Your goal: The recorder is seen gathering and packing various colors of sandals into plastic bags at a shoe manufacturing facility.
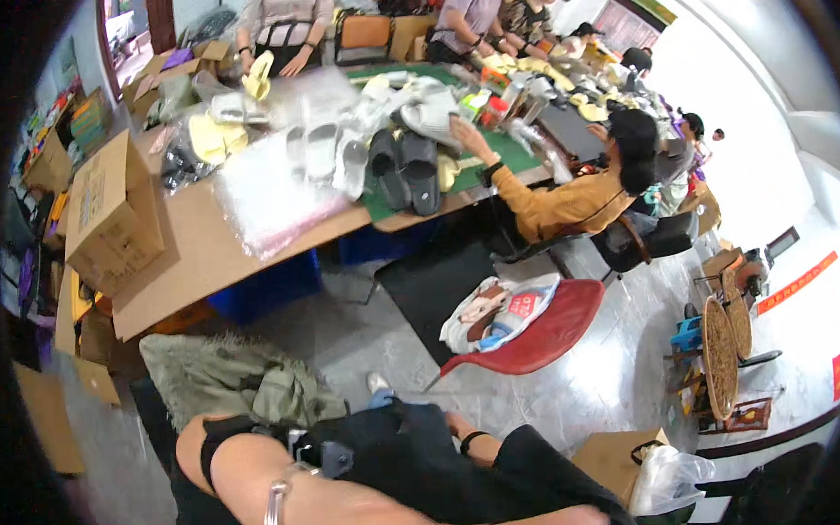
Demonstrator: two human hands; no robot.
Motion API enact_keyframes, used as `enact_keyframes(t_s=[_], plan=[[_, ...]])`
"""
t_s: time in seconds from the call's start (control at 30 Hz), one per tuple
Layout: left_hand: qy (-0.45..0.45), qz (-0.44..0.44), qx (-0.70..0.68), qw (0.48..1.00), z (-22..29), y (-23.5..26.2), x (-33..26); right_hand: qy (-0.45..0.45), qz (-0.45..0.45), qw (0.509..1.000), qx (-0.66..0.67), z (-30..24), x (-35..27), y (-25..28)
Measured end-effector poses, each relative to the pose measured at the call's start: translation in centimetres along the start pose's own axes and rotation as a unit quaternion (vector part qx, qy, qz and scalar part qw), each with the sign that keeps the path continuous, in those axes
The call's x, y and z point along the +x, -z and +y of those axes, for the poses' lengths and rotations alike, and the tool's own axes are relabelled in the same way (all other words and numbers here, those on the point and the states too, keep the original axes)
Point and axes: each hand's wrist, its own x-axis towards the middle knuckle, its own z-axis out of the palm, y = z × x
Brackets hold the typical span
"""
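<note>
My left arm, with a clear bracelet and a black wrist strap, crosses the bottom of the view. Beyond the strap only a rounded part of my left hand [192,450] shows, beside a grey-green fringed cloth [248,378]; its fingers are hidden. Past another black wristband, my right hand [456,424] is low beside the black clothing on my lap [380,449]. It is small and partly hidden, so its fingers cannot be made out. I see nothing held in either hand. Ahead, dark slippers [420,170] and pale grey slippers [350,163] lie on the long table [192,235].
An open cardboard box [113,213] stands at the table's left end, near clear plastic bags [279,207]. A red chair [543,337] holds a printed bag [500,311]. A co-worker in an orange top [566,202] reaches toward the slippers; other people work farther back.
</note>
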Motion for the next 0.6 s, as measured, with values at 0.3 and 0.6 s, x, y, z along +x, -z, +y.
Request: enact_keyframes(t_s=[0.3,0.6], plan=[[-0.043,-0.020,0.002,0.999,2.8,1.7,0.8,0.172,0.043,0.967,-0.184,-3.8,7.9,2.7],[0.051,0.039,-0.135,0.989,4.8,0.8,-1.0,0.319,0.009,0.937,-0.144,-2.0,8.3,2.1]])
